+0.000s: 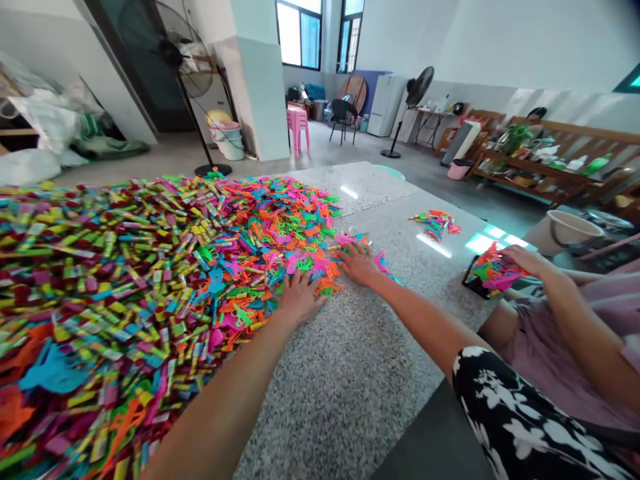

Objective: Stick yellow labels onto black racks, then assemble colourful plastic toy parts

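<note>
A wide heap of small wrapped tubes (150,247) in yellow, green, blue and dark red covers the left of the speckled stone table (345,387). Along the heap's right side lie bright plastic pieces (280,220) in orange, pink, green and blue, some shaped like toy guns. My left hand (300,300) rests with spread fingers at the edge of these pieces, its fingertips touching them. To its right, my right hand (359,263) lies palm down, fingers apart, over more pieces at the heap's right edge. Neither hand visibly grips anything.
At the right, another person's hand (527,260) rests at a black basket (475,283) of bright pieces. A small pile of pieces (437,221) lies farther back on the table. Beyond stand two fans, pink stools (299,123) and a white bucket (565,230).
</note>
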The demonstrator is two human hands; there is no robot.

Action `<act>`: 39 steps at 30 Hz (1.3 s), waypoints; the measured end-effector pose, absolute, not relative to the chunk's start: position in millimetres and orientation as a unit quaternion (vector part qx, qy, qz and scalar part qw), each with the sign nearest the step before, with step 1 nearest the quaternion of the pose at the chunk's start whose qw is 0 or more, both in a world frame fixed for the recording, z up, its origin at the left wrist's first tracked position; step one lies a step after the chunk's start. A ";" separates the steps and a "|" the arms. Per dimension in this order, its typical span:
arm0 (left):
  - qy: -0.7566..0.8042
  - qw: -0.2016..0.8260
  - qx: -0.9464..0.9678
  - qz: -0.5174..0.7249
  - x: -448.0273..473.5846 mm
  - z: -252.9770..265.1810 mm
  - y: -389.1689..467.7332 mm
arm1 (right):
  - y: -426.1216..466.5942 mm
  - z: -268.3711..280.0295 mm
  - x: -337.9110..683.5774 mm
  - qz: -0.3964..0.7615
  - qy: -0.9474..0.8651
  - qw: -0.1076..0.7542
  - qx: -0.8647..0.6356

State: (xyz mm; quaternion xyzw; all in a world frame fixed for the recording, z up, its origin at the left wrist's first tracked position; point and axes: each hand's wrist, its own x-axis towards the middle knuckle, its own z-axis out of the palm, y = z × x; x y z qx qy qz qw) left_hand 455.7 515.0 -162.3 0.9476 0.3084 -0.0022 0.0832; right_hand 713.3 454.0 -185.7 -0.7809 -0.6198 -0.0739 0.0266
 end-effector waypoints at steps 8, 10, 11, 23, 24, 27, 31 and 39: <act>0.296 0.067 0.951 0.057 418.6 -164.6 477.6 | 444.4 -173.2 785.9 -0.045 -0.432 0.032 -0.900; 0.277 0.079 0.955 0.070 406.8 -162.9 467.7 | 439.0 -174.6 770.3 -0.037 -0.484 0.070 -0.872; 0.266 0.084 0.957 0.076 400.0 -162.8 462.3 | 437.5 -176.3 753.9 -0.022 -0.521 0.083 -0.849; 0.252 -0.016 0.938 0.239 307.3 -186.8 448.5 | 412.9 -199.8 505.0 0.055 -0.624 0.244 -0.741; 0.250 -0.011 0.946 0.207 302.6 -178.3 440.8 | 401.8 -196.6 493.8 0.063 -0.607 0.252 -0.751; 0.275 0.015 0.958 0.079 285.4 -154.5 414.5 | 374.5 -189.5 457.7 0.090 -0.570 0.283 -0.766; 0.327 0.037 0.943 0.046 243.7 -140.0 390.3 | 360.3 -186.5 393.4 0.140 -0.543 0.321 -0.763; 0.440 0.041 0.884 0.152 96.0 -123.9 365.2 | 343.1 -145.2 325.7 0.164 -0.592 0.351 -0.707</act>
